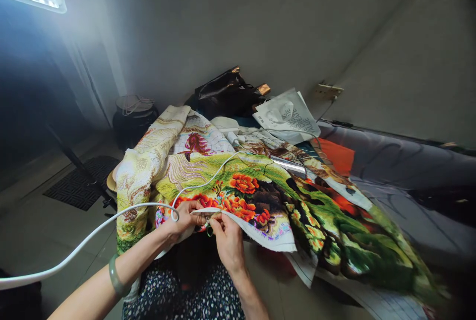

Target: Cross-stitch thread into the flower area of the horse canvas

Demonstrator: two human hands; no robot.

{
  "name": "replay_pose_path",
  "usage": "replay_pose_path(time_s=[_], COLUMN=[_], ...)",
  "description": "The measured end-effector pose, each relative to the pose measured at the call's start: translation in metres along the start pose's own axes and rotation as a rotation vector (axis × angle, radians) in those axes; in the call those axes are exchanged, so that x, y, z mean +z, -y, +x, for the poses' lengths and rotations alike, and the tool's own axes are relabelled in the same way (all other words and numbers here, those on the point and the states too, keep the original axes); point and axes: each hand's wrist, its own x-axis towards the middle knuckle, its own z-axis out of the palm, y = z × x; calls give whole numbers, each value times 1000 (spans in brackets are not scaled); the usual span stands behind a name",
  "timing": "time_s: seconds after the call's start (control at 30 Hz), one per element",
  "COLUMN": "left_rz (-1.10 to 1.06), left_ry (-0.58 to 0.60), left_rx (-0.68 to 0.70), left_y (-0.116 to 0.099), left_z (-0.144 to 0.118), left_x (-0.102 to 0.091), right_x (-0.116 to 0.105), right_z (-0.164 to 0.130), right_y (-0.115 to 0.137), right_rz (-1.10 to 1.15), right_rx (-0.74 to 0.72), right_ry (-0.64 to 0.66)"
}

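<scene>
Left hand (185,217): grip closed on the near hem of the large embroidered cloth with orange flowers on a green ground (260,196), fingers curled over the edge. A green bangle (116,276) sits on that wrist. Right hand (227,240): fingertips pinched together at the same hem, just beside the left hand; what they pinch is too small to tell, though a short green thread (209,232) hangs below them.

The cloth spreads from the hands away and to the right, over a surface it hides. A white cable (92,233) runs from the lower left across the left wrist and onto the cloth. Beyond the cloth lie a black bag (223,93) and a white printed bag (286,114). Right of the cloth lies grey bedding (401,161). Under the hands is a dark flower-print garment (186,295).
</scene>
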Motion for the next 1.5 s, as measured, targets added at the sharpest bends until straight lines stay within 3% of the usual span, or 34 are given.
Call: replay_pose_path(time_s=[0.1, 0.33, 0.5, 0.87, 1.03, 1.23, 1.33, 1.43, 1.5], left_rz=[14, -3, 8, -38, -28, 15, 18, 12, 7], left_ry=[-22, -32, -31, 105, 182, 162, 138, 114, 97], left_rx=[-18, -38, -23, 118, 212, 156, 127, 109, 100], left_y=[-4, -8, -6, 0, -3, -3, -3, -5, -6], left_z=[1, 2, 5, 4, -2, 2, 5, 6, 6], left_x=[1, 3, 2, 1, 7, 12, 10, 9, 8], right_x=[-14, -34, -31, -16, -13, -9, -18, -42, -62], right_z=[0, -15, -8, -7, -3, -6, -11, -17, -23], right_y=[5, 2, -1, 2, 2, 3, -4, -21, -33], right_rz=[196, 385, 457, 861, 935, 1025, 976, 684, 391], right_rx=[35, 53, 123, 323, 318, 301, 303, 331, 325], right_ry=[-155, -170, -34, 28, 42, 61, 157, 309, 210])
